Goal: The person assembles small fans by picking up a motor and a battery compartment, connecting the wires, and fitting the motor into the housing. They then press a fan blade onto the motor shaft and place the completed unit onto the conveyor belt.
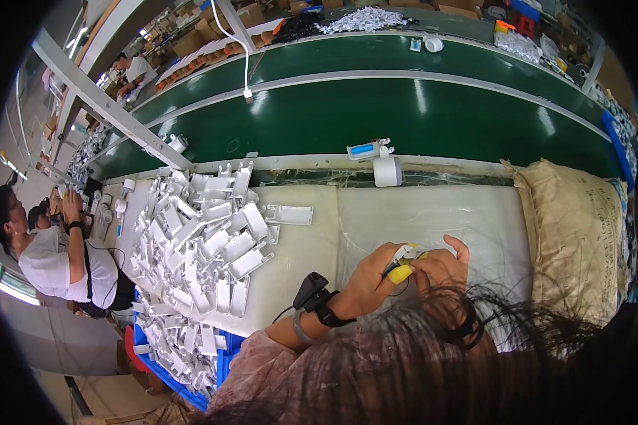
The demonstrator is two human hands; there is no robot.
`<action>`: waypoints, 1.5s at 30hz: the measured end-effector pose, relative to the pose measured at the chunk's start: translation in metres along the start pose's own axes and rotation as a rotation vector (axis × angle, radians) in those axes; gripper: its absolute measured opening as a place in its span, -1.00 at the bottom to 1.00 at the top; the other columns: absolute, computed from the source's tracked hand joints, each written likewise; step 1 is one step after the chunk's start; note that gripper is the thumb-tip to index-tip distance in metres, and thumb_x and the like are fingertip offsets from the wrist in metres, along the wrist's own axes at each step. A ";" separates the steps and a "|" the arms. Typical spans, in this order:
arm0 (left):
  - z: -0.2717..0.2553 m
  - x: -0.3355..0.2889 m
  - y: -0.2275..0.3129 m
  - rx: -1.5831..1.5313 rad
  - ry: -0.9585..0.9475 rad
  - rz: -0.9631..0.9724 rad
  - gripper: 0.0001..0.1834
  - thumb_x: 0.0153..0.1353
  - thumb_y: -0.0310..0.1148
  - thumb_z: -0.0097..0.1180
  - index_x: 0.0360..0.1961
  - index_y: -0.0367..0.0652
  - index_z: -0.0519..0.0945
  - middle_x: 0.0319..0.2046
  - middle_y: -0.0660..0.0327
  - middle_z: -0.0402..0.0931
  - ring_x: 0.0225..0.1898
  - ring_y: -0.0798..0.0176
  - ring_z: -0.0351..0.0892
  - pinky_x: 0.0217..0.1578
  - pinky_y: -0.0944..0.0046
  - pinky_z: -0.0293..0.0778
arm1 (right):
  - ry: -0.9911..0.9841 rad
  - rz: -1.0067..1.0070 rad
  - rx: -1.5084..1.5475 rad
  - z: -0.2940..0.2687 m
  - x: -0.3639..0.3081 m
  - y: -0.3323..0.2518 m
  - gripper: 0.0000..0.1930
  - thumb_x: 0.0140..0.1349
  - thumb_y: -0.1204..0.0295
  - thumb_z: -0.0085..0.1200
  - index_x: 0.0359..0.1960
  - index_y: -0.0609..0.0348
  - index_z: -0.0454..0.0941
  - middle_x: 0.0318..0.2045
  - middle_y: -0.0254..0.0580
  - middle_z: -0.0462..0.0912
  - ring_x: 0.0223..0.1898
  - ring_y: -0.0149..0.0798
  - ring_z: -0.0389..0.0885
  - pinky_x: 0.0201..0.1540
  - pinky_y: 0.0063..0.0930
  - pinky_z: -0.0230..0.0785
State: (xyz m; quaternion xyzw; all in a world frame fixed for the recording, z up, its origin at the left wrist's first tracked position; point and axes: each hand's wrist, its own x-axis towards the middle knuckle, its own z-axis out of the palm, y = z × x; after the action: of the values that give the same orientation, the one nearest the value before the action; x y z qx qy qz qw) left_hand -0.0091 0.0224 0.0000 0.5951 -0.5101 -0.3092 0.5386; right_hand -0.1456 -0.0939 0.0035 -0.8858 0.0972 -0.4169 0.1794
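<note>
Head: hands (368, 279) (441, 272) meet at, apparently, a white part (403, 252).

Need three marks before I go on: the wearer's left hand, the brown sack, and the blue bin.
Left hand (370, 281): head view, back of the hand.
Brown sack (573, 237): head view, middle of its upper face.
Blue bin (226, 361): head view, its right-side wall.

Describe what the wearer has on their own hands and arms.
Left hand: a black wrist strap with an angular black device and thin dark cable, a greyish band behind it, and a pale pinkish, patterned sleeve. Right hand: a dark wristband, partly hidden by hair.
</note>
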 end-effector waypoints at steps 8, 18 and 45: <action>0.002 -0.001 0.002 0.023 0.027 -0.026 -0.66 0.26 -0.43 0.03 0.06 -0.24 0.45 -0.16 -0.01 0.50 -0.16 -0.04 0.52 -0.12 0.20 0.43 | 0.001 -0.002 0.005 0.003 -0.003 0.000 -0.80 -0.06 0.63 0.23 -0.38 0.10 0.55 -0.49 -0.33 0.51 -0.42 -0.29 0.55 0.11 -0.08 0.26; 0.000 0.001 -0.015 0.171 0.041 0.090 -0.72 0.27 -0.44 -0.05 -0.01 -0.26 0.47 -0.25 0.04 0.53 -0.31 0.05 0.55 -0.26 0.22 0.47 | -0.055 -0.016 0.030 0.003 -0.004 0.001 -0.75 -0.06 0.60 0.24 -0.31 0.12 0.52 -0.40 -0.27 0.54 -0.33 -0.23 0.54 0.11 -0.07 0.28; -0.020 0.005 0.001 -0.436 -0.122 -0.412 -0.51 0.44 -0.04 -0.19 0.21 -0.15 0.36 -0.32 0.24 0.49 -0.54 0.38 0.48 -0.56 0.37 0.42 | 0.183 0.675 0.914 -0.013 -0.003 0.037 -0.42 0.17 0.24 0.17 0.16 0.28 0.34 -0.03 -0.15 0.51 -0.02 -0.34 0.48 0.10 -0.49 0.28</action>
State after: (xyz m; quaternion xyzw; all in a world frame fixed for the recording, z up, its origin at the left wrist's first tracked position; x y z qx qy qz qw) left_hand 0.0109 0.0242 0.0067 0.5366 -0.3319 -0.5493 0.5479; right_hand -0.1590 -0.1300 -0.0058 -0.5985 0.1996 -0.4109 0.6581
